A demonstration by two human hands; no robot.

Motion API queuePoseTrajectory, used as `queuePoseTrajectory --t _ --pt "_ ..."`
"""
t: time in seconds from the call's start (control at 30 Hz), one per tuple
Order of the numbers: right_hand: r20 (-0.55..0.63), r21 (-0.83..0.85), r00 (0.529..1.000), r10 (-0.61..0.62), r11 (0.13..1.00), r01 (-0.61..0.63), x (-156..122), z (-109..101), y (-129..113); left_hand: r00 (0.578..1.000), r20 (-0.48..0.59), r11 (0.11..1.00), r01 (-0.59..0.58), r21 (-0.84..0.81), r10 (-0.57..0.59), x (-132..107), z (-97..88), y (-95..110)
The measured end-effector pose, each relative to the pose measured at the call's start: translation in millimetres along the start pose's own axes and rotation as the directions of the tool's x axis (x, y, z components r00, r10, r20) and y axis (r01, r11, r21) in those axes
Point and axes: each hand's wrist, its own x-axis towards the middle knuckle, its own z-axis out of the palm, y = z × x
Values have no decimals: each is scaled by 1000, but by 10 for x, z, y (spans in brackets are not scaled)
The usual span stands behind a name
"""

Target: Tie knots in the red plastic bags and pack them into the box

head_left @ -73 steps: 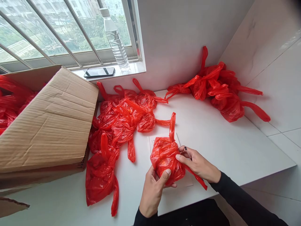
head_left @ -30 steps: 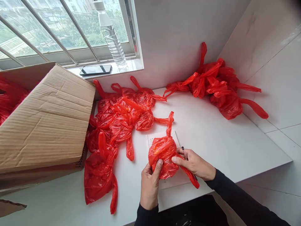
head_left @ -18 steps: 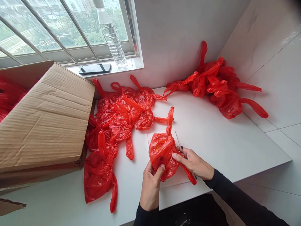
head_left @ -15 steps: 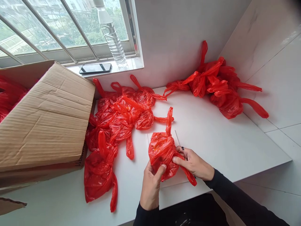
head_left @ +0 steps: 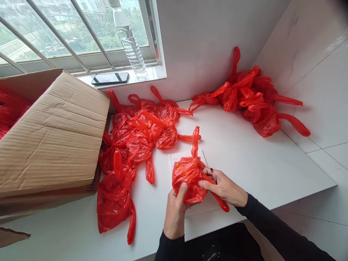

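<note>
A knotted red plastic bag (head_left: 190, 179) is between my two hands, over a white sheet of paper (head_left: 202, 207) on the white table. My left hand (head_left: 176, 210) grips the bag's lower left side, thumb on top. My right hand (head_left: 224, 186) is closed on its right side near the knot, and a ring shows on one finger. One handle loop of the bag points up and the other hangs to the lower right. Something orange shows faintly through the plastic; what it is I cannot tell.
Several tied red bags (head_left: 141, 141) lie left of my hands. Another heap of red bags (head_left: 252, 94) rests against the back right wall. A cardboard box (head_left: 54, 141) holding more red plastic stands at left. A phone (head_left: 110, 78) and a water bottle (head_left: 133, 50) sit on the windowsill.
The bag in my hands has tilted and shifted slightly, its top sinking a little and uncovering writing on the paper. My left thumb has moved up and left across it.
</note>
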Motion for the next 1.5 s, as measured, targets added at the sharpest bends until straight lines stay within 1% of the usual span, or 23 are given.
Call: queuePoseTrajectory --t 0.07,0.13,0.3,0.4,0.47,0.53,0.6,0.7,0.77,0.83,0.9,0.97,1.07,1.13,1.17,1.23,1.3,1.33,1.37,1.43,1.5 --pt "8 10 1000 1 1000 -1 -2 1 -8 999 2 999 -38 34 38 16 -1 -13" --pt "-11 2 1000 6 1000 -6 -13 -7 -13 998 -20 997 -65 29 65 41 -12 -40" --pt "-69 -11 997 34 999 -35 -55 -48 33 993 -86 997 -78 30 80 105 -68 -104" --pt "-75 65 990 123 991 -119 -65 -54 95 989 -125 997 -75 25 78 116 -86 -116" --pt "-57 108 979 195 976 -188 -59 -44 124 988 -130 996 -85 18 86 108 -83 -110" --pt "-14 144 979 205 969 -201 -43 -24 131 990 -109 995 -90 44 94 89 -69 -96" --pt "17 201 985 169 965 -169 -21 0 118 994 -40 992 -93 88 97 65 -49 -75" --pt "10 247 992 125 961 -123 8 31 83 990 89 986 -116 116 106 39 -21 -49" --pt "-1 229 995 104 968 -101 15 41 63 987 109 986 -129 109 117 39 -17 -47" --pt "-2 206 997 77 976 -75 12 43 50 990 69 986 -128 106 121 54 -27 -63" --pt "-21 198 998 63 979 -57 1 43 44 993 2 986 -119 116 120 84 -48 -90" --pt "-36 197 996 83 978 -75 -15 45 39 991 -61 986 -112 123 120 120 -69 -115" --pt "2 155 991 136 979 -135 -37 59 22 981 -127 984 -130 124 145 156 -74 -125" --pt "26 118 994 103 987 -106 -38 72 11 979 -137 982 -134 132 152 142 -53 -108" --pt "21 117 997 75 990 -77 -32 78 10 982 -120 984 -128 127 144 120 -37 -94" --pt "-9 145 999 51 988 -49 -13 81 20 994 -36 992 -101 82 104 55 -1 -63" --pt "-36 187 996 84 979 -76 5 73 38 994 83 997 -75 32 72 -14 25 -39" --pt "-41 197 994 99 976 -89 9 66 44 990 126 997 -71 22 68 -38 31 -33" --pt "-45 193 994 100 977 -90 8 60 46 986 147 997 -77 25 73 -52 30 -33" --pt "-27 157 997 66 986 -61 -9 49 34 986 133 994 -105 39 99 -45 14 -44" --pt "19 108 999 34 994 -36 -38 45 6 990 80 992 -118 48 114 -7 -12 -65"
